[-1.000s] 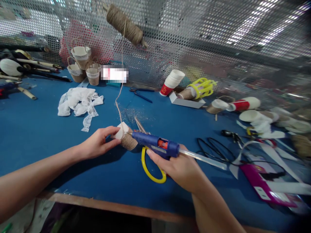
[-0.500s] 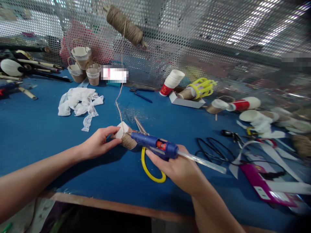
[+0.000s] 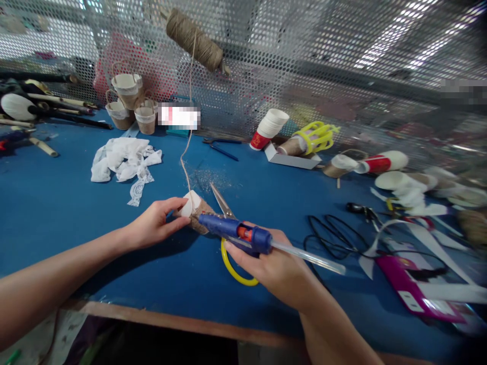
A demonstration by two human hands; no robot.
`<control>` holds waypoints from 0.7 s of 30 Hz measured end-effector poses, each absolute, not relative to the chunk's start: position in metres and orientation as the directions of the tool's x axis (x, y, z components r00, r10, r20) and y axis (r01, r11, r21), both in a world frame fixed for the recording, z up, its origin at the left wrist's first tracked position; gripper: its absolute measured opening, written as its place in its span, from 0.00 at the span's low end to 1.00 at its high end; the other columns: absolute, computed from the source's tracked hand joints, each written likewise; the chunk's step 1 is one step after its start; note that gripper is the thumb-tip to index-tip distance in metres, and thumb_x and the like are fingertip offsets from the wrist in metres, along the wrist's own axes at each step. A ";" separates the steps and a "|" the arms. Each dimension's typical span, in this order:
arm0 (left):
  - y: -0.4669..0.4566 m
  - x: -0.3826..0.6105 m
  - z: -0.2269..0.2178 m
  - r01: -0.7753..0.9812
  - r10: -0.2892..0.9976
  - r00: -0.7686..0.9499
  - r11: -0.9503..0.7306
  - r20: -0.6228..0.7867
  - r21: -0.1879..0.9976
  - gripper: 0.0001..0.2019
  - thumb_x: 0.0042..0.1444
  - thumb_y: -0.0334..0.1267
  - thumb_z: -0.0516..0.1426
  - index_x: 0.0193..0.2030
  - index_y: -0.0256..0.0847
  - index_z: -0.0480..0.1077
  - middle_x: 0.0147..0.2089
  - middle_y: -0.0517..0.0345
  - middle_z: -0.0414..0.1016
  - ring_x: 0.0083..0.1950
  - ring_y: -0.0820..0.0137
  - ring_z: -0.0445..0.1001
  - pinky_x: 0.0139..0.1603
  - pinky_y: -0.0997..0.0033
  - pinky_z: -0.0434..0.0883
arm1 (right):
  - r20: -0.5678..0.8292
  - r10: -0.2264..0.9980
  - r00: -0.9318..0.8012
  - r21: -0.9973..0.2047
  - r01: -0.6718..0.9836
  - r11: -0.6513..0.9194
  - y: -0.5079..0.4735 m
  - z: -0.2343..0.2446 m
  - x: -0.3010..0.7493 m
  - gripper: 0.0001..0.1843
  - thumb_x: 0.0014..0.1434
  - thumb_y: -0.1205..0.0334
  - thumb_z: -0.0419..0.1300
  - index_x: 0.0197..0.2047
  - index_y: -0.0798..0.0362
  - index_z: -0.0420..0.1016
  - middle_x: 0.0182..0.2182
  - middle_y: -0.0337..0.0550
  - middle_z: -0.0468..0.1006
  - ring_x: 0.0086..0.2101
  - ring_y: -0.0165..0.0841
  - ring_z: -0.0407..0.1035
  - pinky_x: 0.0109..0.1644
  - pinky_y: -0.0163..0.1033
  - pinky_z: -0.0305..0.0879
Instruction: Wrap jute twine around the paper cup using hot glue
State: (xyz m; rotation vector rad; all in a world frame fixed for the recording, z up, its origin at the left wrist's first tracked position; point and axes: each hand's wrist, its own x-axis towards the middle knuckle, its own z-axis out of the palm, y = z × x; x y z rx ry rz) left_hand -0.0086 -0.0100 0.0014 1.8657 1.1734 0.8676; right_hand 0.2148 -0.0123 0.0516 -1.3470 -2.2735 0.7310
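My left hand [image 3: 154, 223] pinches a small paper cup [image 3: 190, 204] lying on its side on the blue table [image 3: 57, 203]; the cup is partly wrapped in brown twine. A strand of that twine [image 3: 186, 152] runs up to a spool [image 3: 196, 39] hung on the mesh wall. My right hand [image 3: 276, 263] grips a blue glue gun [image 3: 238, 232] with a clear glue stick [image 3: 308, 256] out the back. Its nozzle touches the twine-wrapped side of the cup. Yellow-handled scissors [image 3: 228, 253] lie under the gun.
White lace scraps [image 3: 124, 159] lie at left. Small twine baskets [image 3: 131, 101] stand at the back left. Stacked paper cups [image 3: 268, 129], a yellow frame [image 3: 315, 137], black cables [image 3: 331, 235] and a pink object [image 3: 413, 291] crowd the right side. The wooden table edge [image 3: 171, 322] is near me.
My right hand has moved the glue gun a little left and down along the cup. The left hand and cup have stayed in place.
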 end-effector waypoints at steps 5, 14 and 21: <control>-0.011 -0.009 0.001 0.414 0.922 0.359 -0.299 0.148 0.860 0.15 0.55 0.36 0.51 0.49 0.35 0.65 0.47 0.49 0.73 0.45 0.66 0.70 0.46 0.68 0.66 | 0.113 0.892 -0.438 -0.642 0.653 0.402 -0.012 0.051 0.216 0.07 0.50 0.60 0.57 0.24 0.54 0.69 0.19 0.37 0.72 0.21 0.28 0.65 0.23 0.32 0.61; -0.010 -0.009 0.003 0.453 0.924 0.357 -0.301 0.139 0.839 0.15 0.55 0.37 0.51 0.48 0.34 0.65 0.45 0.48 0.73 0.43 0.66 0.70 0.44 0.68 0.66 | 0.164 0.873 -0.459 -0.610 0.648 0.455 -0.006 0.049 0.219 0.08 0.51 0.60 0.56 0.24 0.54 0.69 0.20 0.38 0.73 0.22 0.29 0.67 0.28 0.34 0.63; -0.012 -0.010 0.003 0.494 0.920 0.356 -0.334 0.164 0.803 0.12 0.55 0.37 0.50 0.45 0.35 0.66 0.40 0.50 0.73 0.39 0.67 0.70 0.39 0.69 0.67 | -0.090 0.917 -0.388 -0.754 0.629 0.192 0.002 0.049 0.224 0.16 0.53 0.54 0.55 0.18 0.54 0.64 0.10 0.33 0.63 0.13 0.24 0.58 0.19 0.32 0.58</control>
